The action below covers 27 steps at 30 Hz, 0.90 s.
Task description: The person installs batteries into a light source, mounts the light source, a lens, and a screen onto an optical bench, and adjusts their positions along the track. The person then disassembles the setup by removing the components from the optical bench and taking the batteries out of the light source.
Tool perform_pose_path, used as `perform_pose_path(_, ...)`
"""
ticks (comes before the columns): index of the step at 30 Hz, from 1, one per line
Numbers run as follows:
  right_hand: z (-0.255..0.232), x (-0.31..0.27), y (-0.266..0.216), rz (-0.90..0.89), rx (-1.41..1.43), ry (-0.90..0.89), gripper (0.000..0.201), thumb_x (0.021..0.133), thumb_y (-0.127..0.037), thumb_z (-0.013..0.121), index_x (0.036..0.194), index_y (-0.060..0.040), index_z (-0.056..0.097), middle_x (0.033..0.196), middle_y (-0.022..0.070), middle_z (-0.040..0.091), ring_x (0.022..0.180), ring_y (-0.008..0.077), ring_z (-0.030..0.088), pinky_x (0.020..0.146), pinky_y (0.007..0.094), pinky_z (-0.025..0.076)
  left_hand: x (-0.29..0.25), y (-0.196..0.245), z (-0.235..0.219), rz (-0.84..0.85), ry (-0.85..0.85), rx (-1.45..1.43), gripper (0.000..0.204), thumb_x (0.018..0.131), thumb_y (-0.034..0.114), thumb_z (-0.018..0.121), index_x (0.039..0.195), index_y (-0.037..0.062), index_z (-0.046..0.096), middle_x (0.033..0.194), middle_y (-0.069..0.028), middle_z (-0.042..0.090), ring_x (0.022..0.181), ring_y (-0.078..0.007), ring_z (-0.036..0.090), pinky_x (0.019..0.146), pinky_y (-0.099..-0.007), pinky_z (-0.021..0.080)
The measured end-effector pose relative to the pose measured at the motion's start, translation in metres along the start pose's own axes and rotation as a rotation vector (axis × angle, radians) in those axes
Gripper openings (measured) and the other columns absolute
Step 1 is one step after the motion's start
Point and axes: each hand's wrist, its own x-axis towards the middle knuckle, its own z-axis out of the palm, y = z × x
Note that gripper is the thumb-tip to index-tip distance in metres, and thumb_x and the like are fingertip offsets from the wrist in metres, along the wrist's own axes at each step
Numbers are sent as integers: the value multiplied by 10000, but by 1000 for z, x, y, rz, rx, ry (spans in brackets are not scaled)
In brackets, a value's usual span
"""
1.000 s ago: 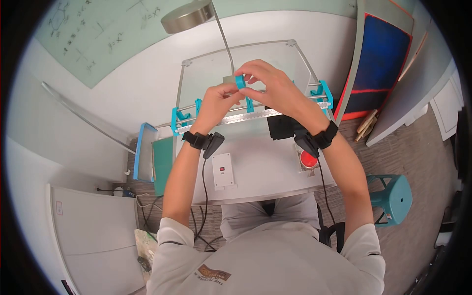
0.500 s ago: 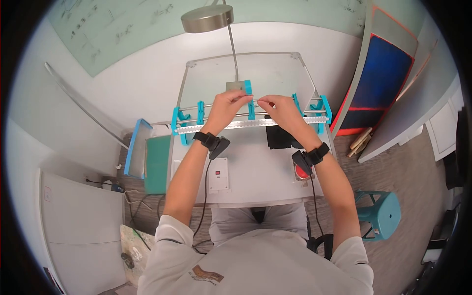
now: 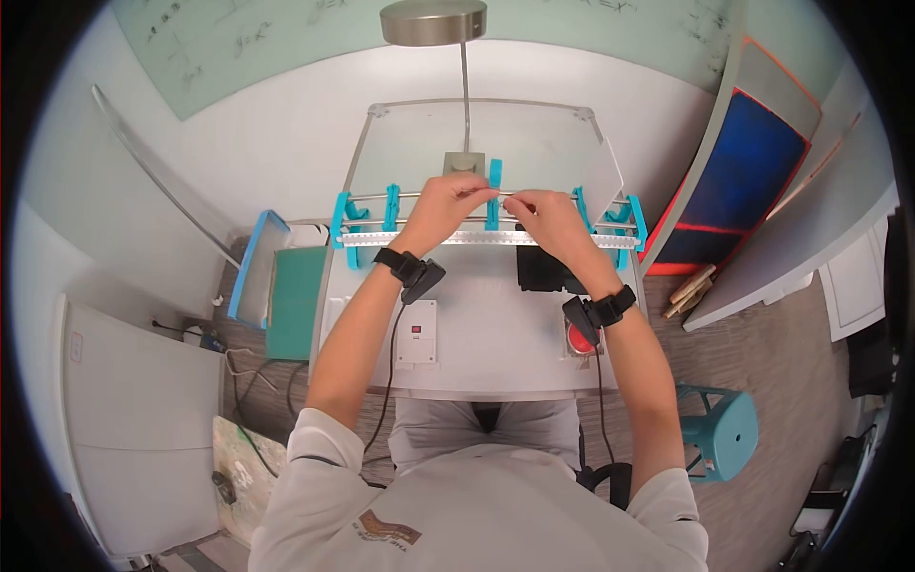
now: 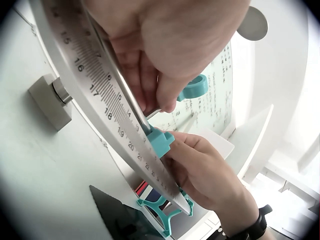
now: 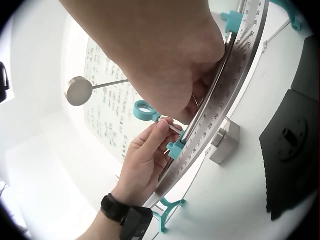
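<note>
A teal ring holder [image 3: 496, 173] [image 4: 195, 87] [image 5: 145, 110] stands on a thin stem above the middle teal slider [image 3: 492, 215] [image 4: 160, 142] [image 5: 176, 148] of a rail with a ruler [image 3: 457, 238]. My left hand [image 3: 443, 210] [image 4: 175, 40] [image 5: 142, 160] pinches the stem just under the ring between thumb and finger. On the slider's other side is my right hand [image 3: 555, 225] [image 4: 202, 172] [image 5: 160, 60], thumb and fingers bent close together beside the slider. A thin metallic piece shows by its fingers in the right wrist view; whether they grip it is hidden.
More teal sliders [image 3: 392, 208] sit along the rods. A lamp [image 3: 434, 23] stands behind. Nearer on the table are a black object [image 3: 541, 270], a white switch box [image 3: 416, 332] and a red button [image 3: 580, 339]. A teal stool [image 3: 729, 434] stands at the right.
The ring holder, earlier held up between both hands, went down to stand above the middle slider. My right hand moved off the ring to the slider's right side; the head view shifted.
</note>
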Motion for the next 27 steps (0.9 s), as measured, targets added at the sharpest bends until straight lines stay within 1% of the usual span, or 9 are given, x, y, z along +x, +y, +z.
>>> perform_pose_path(6,4,3,-6,113,-120,-37,299,975,-270,636,958,5,752,743,176,694,642,296,647,644,373,504,0,-3,0,-19,-4,29,226,962,181,726,1028,-34,750,889,-64,735,833,-99,618,771,-268,502)
perform_pose_path(8,4,3,-7,154,-139,-36,285,977,-254,614,878,-10,725,762,175,700,707,372,669,687,428,530,0,-4,0,-24,-1,10,228,962,181,726,1035,-33,751,880,-68,736,826,-95,616,766,-267,502)
perform_pose_path(9,6,2,-5,150,-144,-37,285,977,-254,614,878,-10,725,762,175,700,707,372,669,687,428,530,0,-4,0,-21,5,8,228,962,181,726,1035,-33,751,880,-68,736,826,-95,616,766,-267,502)
perform_pose_path(11,12,0,2,84,88,102,242,965,-234,636,922,-19,738,868,154,745,737,320,692,713,405,545,0,-2,-1,-23,-12,50,229,962,182,725,1042,-31,754,873,-71,737,813,-96,616,759,-271,503)
perform_pose_path(12,10,-1,1,80,83,99,242,965,-234,636,922,-19,738,868,154,745,737,320,692,713,405,545,0,-4,0,-21,-5,47,229,962,182,725,1042,-31,754,873,-71,737,813,-96,616,759,-271,503)
perform_pose_path(14,5,-2,-3,54,83,28,237,963,-208,684,1079,-12,750,972,135,771,744,247,715,736,349,564,-1,-8,3,45,37,-7,260,946,223,737,985,-34,748,818,-119,707,724,-175,618,682,-307,492)
perform_pose_path(18,2,-4,-2,-21,-24,22,263,965,-222,691,1128,-23,750,992,147,770,774,245,718,746,345,562,0,-9,2,69,40,-4,257,946,220,736,994,-32,750,832,-129,716,736,-183,639,695,-310,504)
perform_pose_path(20,3,-4,-1,-18,-28,1,275,965,-230,695,1149,-33,752,1005,157,769,793,253,717,755,344,557,-1,-3,0,38,16,22,234,952,185,731,1025,-37,747,830,-73,722,774,-93,598,718,-268,491)
perform_pose_path(27,6,-2,5,-38,-32,13,259,978,-235,679,1109,-26,759,941,159,769,790,278,724,759,349,552,-3,1,0,21,9,34,228,950,179,730,1033,-33,747,832,-79,727,768,-98,599,719,-273,494)
